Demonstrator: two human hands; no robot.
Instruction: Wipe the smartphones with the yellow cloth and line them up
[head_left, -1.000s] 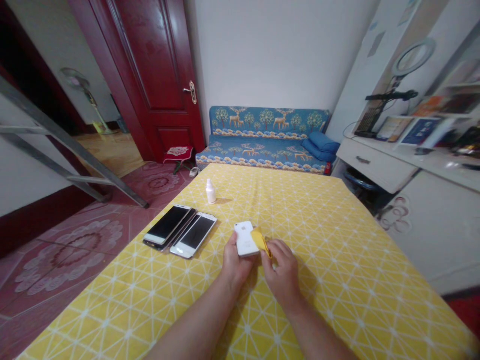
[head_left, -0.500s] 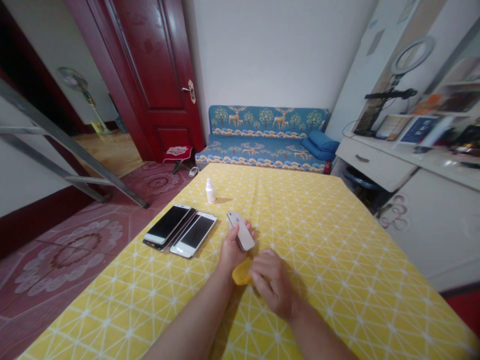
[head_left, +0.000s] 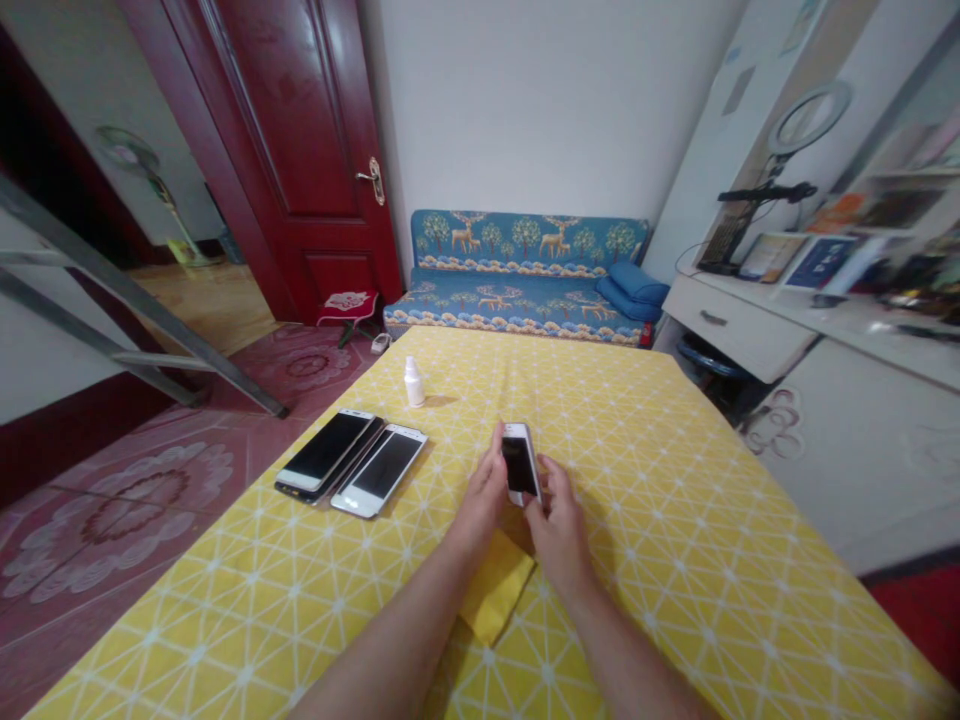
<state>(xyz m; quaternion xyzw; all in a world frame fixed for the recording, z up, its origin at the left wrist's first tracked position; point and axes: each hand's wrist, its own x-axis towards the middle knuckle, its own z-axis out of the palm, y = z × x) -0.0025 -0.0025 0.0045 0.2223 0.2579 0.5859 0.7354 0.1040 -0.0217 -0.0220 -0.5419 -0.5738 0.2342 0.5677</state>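
A small white smartphone [head_left: 519, 462] is held up between my two hands, its dark screen facing me. Along its left edge rest the fingers of my left hand [head_left: 484, 500], pressed together. My right hand [head_left: 556, 520] grips the lower right side, thumb at the bottom edge and fingers behind. Beneath my wrists a yellow cloth [head_left: 499, 590] lies on the tabletop, partly covered by my left forearm. To the left, a white phone [head_left: 381, 470] lies screen up beside a larger phone [head_left: 334, 450] on a dark case.
A white dropper-like bottle [head_left: 414, 383] stands beyond the phones. The table wears a yellow patterned tablecloth [head_left: 660, 480]. Behind it is a blue sofa [head_left: 517, 290]; a white desk [head_left: 757, 320] with a ring light stands right, a metal ladder [head_left: 150, 310] left.
The smartphone has been turned from its back to its screen side and moved right. My right hand has let go of the yellow cloth, now on the table, and taken hold of the smartphone.
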